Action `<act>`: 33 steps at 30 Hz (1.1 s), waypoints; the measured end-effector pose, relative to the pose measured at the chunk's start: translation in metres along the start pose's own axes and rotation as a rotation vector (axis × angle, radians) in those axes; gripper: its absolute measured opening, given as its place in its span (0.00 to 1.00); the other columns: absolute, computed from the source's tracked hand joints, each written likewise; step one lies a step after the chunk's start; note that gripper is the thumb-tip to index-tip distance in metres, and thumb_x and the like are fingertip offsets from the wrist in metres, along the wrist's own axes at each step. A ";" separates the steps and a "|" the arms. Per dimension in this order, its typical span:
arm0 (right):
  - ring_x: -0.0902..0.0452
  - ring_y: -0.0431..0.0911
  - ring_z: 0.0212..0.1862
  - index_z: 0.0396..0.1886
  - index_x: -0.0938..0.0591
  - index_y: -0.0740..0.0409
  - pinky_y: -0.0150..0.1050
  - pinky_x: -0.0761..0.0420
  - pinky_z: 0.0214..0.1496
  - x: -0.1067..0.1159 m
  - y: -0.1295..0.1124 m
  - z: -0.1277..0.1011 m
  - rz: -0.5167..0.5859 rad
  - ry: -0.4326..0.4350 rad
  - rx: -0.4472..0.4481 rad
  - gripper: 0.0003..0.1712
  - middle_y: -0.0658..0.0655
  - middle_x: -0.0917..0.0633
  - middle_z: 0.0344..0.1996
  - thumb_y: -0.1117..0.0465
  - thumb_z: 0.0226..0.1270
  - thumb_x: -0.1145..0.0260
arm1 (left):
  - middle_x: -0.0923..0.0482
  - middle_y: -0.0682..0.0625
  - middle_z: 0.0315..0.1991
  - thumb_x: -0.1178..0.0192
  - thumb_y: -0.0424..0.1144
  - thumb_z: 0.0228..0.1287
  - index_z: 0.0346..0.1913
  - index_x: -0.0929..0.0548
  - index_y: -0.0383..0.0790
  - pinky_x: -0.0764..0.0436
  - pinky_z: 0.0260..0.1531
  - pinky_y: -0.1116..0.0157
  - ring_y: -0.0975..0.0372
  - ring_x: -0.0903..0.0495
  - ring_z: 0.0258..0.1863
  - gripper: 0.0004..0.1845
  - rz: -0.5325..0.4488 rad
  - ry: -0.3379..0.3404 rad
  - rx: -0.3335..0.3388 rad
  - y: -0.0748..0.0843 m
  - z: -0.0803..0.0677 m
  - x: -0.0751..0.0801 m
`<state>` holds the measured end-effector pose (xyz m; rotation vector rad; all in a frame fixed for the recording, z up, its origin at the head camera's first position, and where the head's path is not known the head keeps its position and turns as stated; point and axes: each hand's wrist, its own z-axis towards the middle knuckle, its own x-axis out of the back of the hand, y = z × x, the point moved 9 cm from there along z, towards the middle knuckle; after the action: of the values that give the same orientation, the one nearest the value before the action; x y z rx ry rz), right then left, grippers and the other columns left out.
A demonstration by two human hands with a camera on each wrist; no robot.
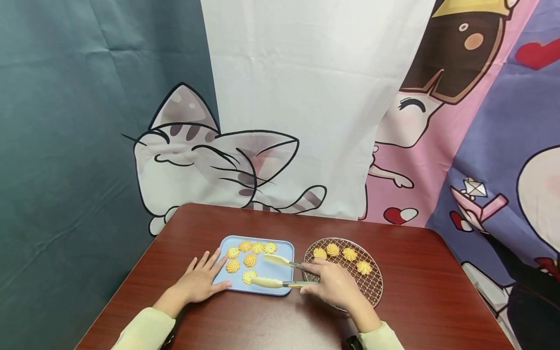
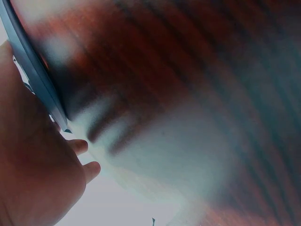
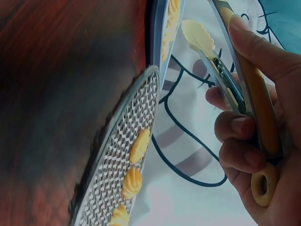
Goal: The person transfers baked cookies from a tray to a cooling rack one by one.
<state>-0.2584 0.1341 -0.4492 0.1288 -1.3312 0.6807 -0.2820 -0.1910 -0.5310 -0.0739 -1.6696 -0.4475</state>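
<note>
Facing a cartoon-printed curtain (image 1: pixel 306 97) across the upper frame, above a reddish-brown tabletop (image 1: pixel 411 282). Extending the left hand (image 1: pixel 197 283) at lower left of the head view, spreading its fingers apart and touching a blue tray (image 1: pixel 273 271) bearing seven swirled cookies (image 1: pixel 250 260). Reaching the right hand (image 1: pixel 334 284) in from lower right, clamping its fingers around tongs (image 1: pixel 271 283) and holding the yellow tips apart over the tray. Covering part of a wire rack (image 1: pixel 371 289) bearing four more cookies. Cutting off both sleeves (image 1: pixel 144 331) at the bottom edge, and one tong tip atop the right wrist view. Blurring the tabletop in the left wrist view; leaving contact between lower tip and front cookie hard to tell.
</note>
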 end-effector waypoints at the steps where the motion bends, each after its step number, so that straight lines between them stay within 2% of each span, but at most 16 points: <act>1: 0.17 0.41 0.39 0.59 0.14 0.44 0.39 0.18 0.38 -0.001 -0.001 0.000 0.003 0.000 0.002 0.37 0.43 0.14 0.47 0.39 0.46 0.19 | 0.51 0.41 0.81 0.51 0.72 0.68 0.79 0.39 0.45 0.53 0.72 0.33 0.37 0.51 0.78 0.47 0.002 -0.001 0.001 0.000 0.000 0.000; 8: 0.20 0.37 0.35 0.59 0.14 0.43 0.34 0.20 0.34 -0.008 -0.006 0.004 0.018 -0.004 0.007 0.37 0.41 0.15 0.46 0.38 0.47 0.20 | 0.52 0.41 0.81 0.52 0.73 0.68 0.79 0.39 0.45 0.53 0.72 0.34 0.37 0.51 0.78 0.47 0.008 0.003 -0.005 0.000 0.001 0.000; 15: 0.32 0.33 0.26 0.58 0.13 0.43 0.29 0.29 0.26 -0.014 -0.013 0.007 0.065 -0.023 0.011 0.34 0.41 0.18 0.36 0.40 0.48 0.19 | 0.52 0.41 0.82 0.51 0.72 0.68 0.79 0.39 0.45 0.53 0.72 0.33 0.37 0.51 0.78 0.47 0.008 -0.002 -0.001 0.001 0.000 0.001; 24: 0.30 0.32 0.28 0.56 0.12 0.42 0.30 0.27 0.28 -0.020 -0.016 0.010 0.053 -0.021 0.013 0.33 0.39 0.16 0.39 0.40 0.48 0.20 | 0.50 0.38 0.81 0.48 0.70 0.69 0.78 0.37 0.42 0.52 0.70 0.32 0.35 0.50 0.77 0.46 -0.014 0.022 -0.021 0.003 0.001 0.003; 33: 0.33 0.31 0.25 0.56 0.12 0.41 0.29 0.29 0.26 -0.024 -0.020 0.013 0.060 -0.052 0.024 0.32 0.41 0.17 0.35 0.39 0.49 0.20 | 0.51 0.39 0.81 0.48 0.69 0.69 0.79 0.39 0.43 0.53 0.71 0.32 0.36 0.51 0.77 0.45 -0.022 0.005 -0.012 0.001 0.001 -0.001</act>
<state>-0.2605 0.1032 -0.4620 0.1275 -1.3817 0.7485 -0.2829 -0.1896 -0.5323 -0.0630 -1.6639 -0.4746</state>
